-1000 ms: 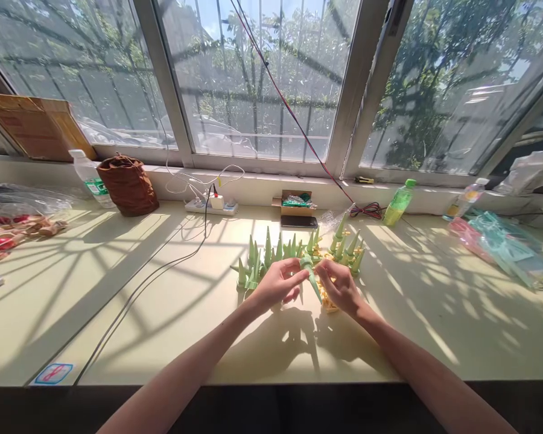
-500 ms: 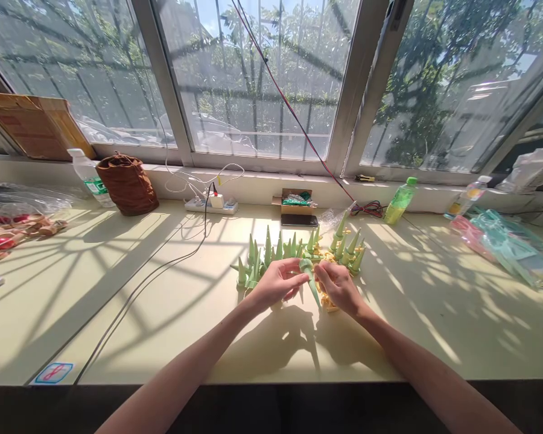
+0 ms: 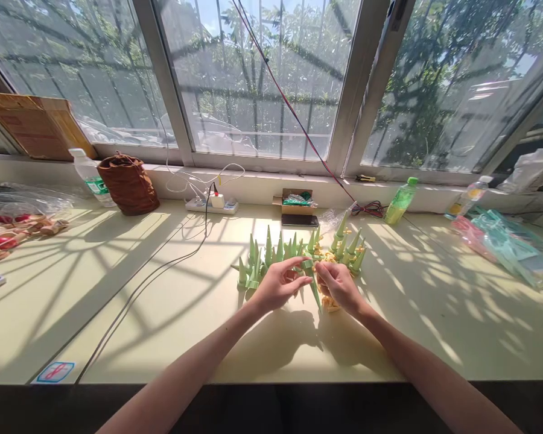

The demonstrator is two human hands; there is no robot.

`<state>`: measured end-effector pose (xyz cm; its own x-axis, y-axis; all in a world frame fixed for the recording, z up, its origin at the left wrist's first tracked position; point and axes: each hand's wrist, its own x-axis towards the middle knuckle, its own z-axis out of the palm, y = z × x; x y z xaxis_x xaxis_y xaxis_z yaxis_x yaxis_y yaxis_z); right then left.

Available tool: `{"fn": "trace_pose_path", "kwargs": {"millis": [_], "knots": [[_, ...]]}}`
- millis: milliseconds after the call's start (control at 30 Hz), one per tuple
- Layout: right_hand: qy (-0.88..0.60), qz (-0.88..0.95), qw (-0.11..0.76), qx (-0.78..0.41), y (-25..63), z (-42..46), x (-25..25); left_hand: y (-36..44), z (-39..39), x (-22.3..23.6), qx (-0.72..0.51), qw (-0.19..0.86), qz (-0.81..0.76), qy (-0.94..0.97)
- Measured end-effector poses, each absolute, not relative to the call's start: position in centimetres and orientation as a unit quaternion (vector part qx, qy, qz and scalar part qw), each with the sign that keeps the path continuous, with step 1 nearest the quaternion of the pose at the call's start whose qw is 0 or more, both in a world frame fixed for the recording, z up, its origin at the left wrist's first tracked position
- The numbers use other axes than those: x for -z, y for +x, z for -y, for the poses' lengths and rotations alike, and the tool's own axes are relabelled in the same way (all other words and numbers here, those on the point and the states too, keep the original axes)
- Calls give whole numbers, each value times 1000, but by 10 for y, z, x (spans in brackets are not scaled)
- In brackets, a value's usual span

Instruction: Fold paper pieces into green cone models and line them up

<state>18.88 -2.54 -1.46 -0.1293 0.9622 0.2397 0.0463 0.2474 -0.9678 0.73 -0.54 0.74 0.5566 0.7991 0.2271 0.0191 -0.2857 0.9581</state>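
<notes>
A green cone-shaped piece (image 3: 315, 292) hangs point down between my two hands, its wide end up. My left hand (image 3: 280, 285) has index finger and thumb curved around that wide end. Close on its right, my right hand (image 3: 340, 286) is closed in a pinch beside the rim; whatever lies between its fingertips is too small to make out. Behind the hands, several green cones (image 3: 268, 247) stand upright on the table, with more green cones (image 3: 353, 244) to the right. Small yellow pieces (image 3: 330, 304) lie under and behind my right hand.
At the back stand a small open carton (image 3: 297, 210), a dark phone (image 3: 299, 221), a power strip (image 3: 212, 207) and a green bottle (image 3: 400, 202). A brown cloth bag (image 3: 129, 184) is at the left. Plastic packets (image 3: 511, 247) lie right. A black cable (image 3: 163, 262) crosses the table.
The left fingers have shifted on the cone, with the thumb slightly lower and the grip looser. The cone hangs a little more steeply. My right hand stays nearly still.
</notes>
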Motion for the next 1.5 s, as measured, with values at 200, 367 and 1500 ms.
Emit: {"fn": "trace_pose_path", "kwargs": {"millis": [200, 367, 1500], "knots": [[-415, 599, 513, -453, 190, 25, 14, 6, 5, -7, -384, 473, -273, 744], [-414, 599, 515, -451, 191, 24, 16, 6, 4, -6, -380, 455, -274, 758], [-430, 734, 483, -209, 202, 21, 10, 7, -3, -6, -342, 547, -307, 699]]}}
